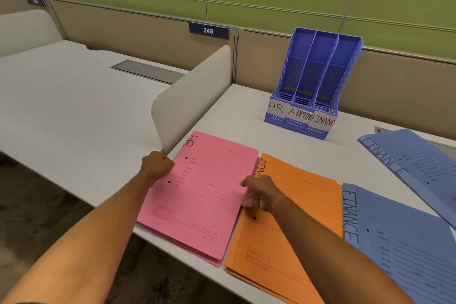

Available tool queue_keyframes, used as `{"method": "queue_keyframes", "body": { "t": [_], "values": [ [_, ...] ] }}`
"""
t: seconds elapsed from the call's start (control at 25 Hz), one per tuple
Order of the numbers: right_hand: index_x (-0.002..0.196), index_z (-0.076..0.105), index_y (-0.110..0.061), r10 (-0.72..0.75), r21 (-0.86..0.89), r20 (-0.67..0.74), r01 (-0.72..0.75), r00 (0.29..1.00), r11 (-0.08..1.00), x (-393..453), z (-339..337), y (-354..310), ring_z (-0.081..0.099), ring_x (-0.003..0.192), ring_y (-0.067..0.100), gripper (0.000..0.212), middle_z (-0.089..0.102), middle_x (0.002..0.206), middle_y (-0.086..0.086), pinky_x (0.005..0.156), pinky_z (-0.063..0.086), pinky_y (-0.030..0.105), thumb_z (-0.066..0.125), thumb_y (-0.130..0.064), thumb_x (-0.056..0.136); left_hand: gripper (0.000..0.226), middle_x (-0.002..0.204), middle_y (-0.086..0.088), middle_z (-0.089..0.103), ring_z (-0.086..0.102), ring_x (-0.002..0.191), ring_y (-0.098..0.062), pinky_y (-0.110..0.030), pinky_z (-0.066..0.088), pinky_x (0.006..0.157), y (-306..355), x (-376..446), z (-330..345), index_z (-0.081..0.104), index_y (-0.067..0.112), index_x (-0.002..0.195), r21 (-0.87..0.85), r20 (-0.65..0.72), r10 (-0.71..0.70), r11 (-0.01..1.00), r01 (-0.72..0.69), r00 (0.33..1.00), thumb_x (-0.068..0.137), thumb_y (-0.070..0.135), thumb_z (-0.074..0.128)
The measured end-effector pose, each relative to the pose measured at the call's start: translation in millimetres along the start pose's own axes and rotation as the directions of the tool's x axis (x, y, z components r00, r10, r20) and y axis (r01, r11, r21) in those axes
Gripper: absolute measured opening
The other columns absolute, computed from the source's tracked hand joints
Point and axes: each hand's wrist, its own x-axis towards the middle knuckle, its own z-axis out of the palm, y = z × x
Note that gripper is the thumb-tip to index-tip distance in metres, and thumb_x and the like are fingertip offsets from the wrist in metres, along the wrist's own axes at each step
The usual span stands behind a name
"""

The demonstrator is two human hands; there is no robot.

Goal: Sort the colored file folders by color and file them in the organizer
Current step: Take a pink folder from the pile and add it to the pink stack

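White office desk, beige partition and green wall panels behind it.

Nearest, along the front edge, three stacks of folders are laid side by side. Pink folders, marked HR, are at the left, their lower corner overhanging the desk edge. Orange folders, marked ADMIN, lie just beside them, touching or slightly tucked under the pink edge. A blue folder, marked FINANCE, is seen at the right, overlapping the orange stack's right side.

The pink stack is gripped at both long edges. Left hand: fingers curled together around the left edge. Right hand: fingers curled under the right edge, thumb pressed on top.

Farther right, a second blue folder marked FINANCE lies tilted, its lower edge over the nearer blue one.

A white divider panel stands on edge left of the pink stack.

At the back, a blue organizer with three upright slots is set near the partition, labelled HR, ADMIN, FINANCE left to right. No folders are seen in it.

A number plate reading 249 is fixed on the partition.
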Motion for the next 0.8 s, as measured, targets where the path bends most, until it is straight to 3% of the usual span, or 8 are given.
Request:
{"method": "queue_keyframes", "body": {
  "t": [0.12,0.24,0.28,0.32,0.4,0.52,0.6,0.8],
  "values": [
    [0.11,0.056,0.003,-0.039,-0.008,-0.026,0.039,0.999,0.999,3,-6,4,0.071,0.069,0.03,0.035,0.065,0.095,0.017,0.061,0.061,0.035,0.065,-0.021,0.087,0.033,0.102,-0.009,0.062,0.059,0.088,-0.028,-0.031,0.049,0.069,11,-14,10,0.06,0.005,0.112,0.052,0.028,0.137,0.989,-0.139,0.99,0.086,0.025,0.066],
    [0.094,0.064,0.002,-0.242,-0.095,-0.135,0.231,0.961,0.968,2,-15,6,0.063,0.071,0.023,0.035,0.065,0.081,0.009,0.075,0.058,0.046,0.066,-0.032,0.084,0.067,0.135,-0.018,0.051,0.052,0.119,-0.033,-0.042,0.046,0.097,19,-26,30,0.047,0.003,0.136,0.25,0.051,0.348,0.903,-0.349,0.936,0.084,0.039,0.067],
    [0.091,0.066,-0.002,-0.33,-0.206,-0.165,0.295,0.929,0.933,-1,-19,7,0.063,0.079,0.022,0.036,0.067,0.085,0.008,0.08,0.057,0.048,0.065,-0.037,0.084,0.073,0.14,-0.018,0.045,0.046,0.127,-0.033,-0.045,0.041,0.104,22,-31,39,0.043,0.006,0.14,0.314,0.076,0.393,0.863,-0.396,0.916,0.084,0.045,0.065],
    [0.101,0.067,-0.005,-0.413,-0.324,-0.173,0.344,0.894,0.881,-4,-25,8,0.063,0.093,0.024,0.039,0.069,0.101,0.008,0.086,0.055,0.044,0.063,-0.041,0.085,0.077,0.145,-0.018,0.04,0.04,0.132,-0.033,-0.048,0.037,0.107,26,-36,49,0.038,0.009,0.143,0.369,0.101,0.429,0.822,-0.434,0.898,0.083,0.051,0.062],
    [0.131,0.054,-0.008,-0.525,-0.528,-0.127,0.391,0.841,0.754,-10,-40,13,0.051,0.123,0.029,0.056,0.057,0.134,0.011,0.096,0.044,0.04,0.059,-0.045,0.089,0.083,0.152,-0.016,0.03,0.031,0.138,-0.033,-0.05,0.031,0.11,37,-47,69,0.03,0.014,0.148,0.439,0.144,0.477,0.754,-0.488,0.867,0.083,0.058,0.056],
    [0.152,0.021,-0.014,-0.579,-0.704,-0.048,0.384,0.814,0.598,-11,-67,24,0.021,0.145,0.028,0.083,0.023,0.158,0.011,0.114,0.026,0.043,0.052,-0.057,0.089,0.09,0.159,-0.014,0.018,0.021,0.144,-0.032,-0.05,0.025,0.112,53,-61,97,0.019,0.016,0.152,0.461,0.198,0.517,0.701,-0.545,0.833,0.083,0.064,0.052],
    [0.154,0.01,-0.017,-0.595,-0.764,-0.057,0.349,0.801,0.543,-8,-87,33,0.008,0.149,0.027,0.089,0.009,0.162,0.011,0.118,0.016,0.044,0.049,-0.062,0.088,0.095,0.161,-0.013,0.009,0.013,0.147,-0.031,-0.049,0.02,0.115,65,-72,115,0.01,0.017,0.154,0.445,0.217,0.542,0.686,-0.576,0.812,0.083,0.066,0.05],
    [0.154,0.0,-0.016,-0.645,-0.855,-0.107,0.262,0.757,0.448,-6,-149,56,-0.003,0.149,0.027,0.096,-0.002,0.162,0.014,0.12,0.002,0.043,0.039,-0.071,0.086,0.101,0.162,-0.013,-0.004,0.001,0.149,-0.029,-0.048,0.011,0.119,99,-97,163,-0.005,0.019,0.154,0.441,0.258,0.628,0.6,-0.668,0.734,0.082,0.073,0.041]
  ]
}}
